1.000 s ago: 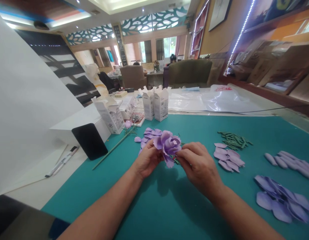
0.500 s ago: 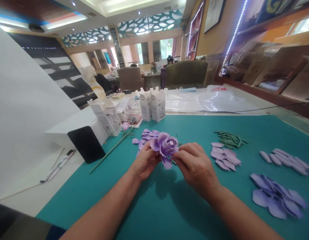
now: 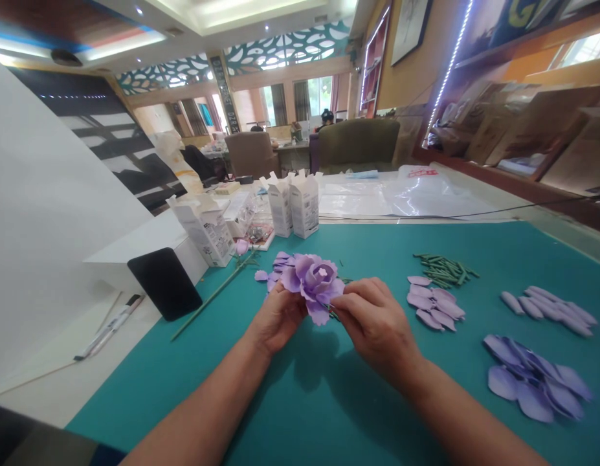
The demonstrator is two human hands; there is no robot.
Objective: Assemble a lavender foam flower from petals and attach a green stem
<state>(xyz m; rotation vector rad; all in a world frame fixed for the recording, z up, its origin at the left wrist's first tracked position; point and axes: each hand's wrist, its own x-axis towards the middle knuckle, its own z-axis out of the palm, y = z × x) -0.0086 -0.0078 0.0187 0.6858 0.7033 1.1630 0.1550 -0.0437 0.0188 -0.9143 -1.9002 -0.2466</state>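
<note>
A purple artificial flower [image 3: 320, 275] with ruffled petals faces up and toward me above the green mat. My left hand [image 3: 279, 321] is closed around its underside from the left; the stem end is mostly hidden by petals and fingers. At the flower's right edge, my right hand [image 3: 378, 318] pinches close to a lower petal, and its fingertips are partly covered. Loose purple petals [image 3: 281, 261] lie on the mat behind my left hand. Right of my right hand are pale lilac petals [image 3: 435, 304] and short green sticks [image 3: 445, 270].
Larger purple petals [image 3: 535, 382] and pale lilac rolls [image 3: 555, 307] lie on the right of the green mat [image 3: 300, 421]. Leftward are a long-stemmed flower [image 3: 212, 296], a black tablet-like panel [image 3: 164, 283] and pens [image 3: 108, 327]. White boxes [image 3: 304, 206] stand behind.
The flower has tipped slightly so that its centre shows more fully, and it sits a little further left. My right fingers still pinch at its edge. The whole view has shifted slightly.
</note>
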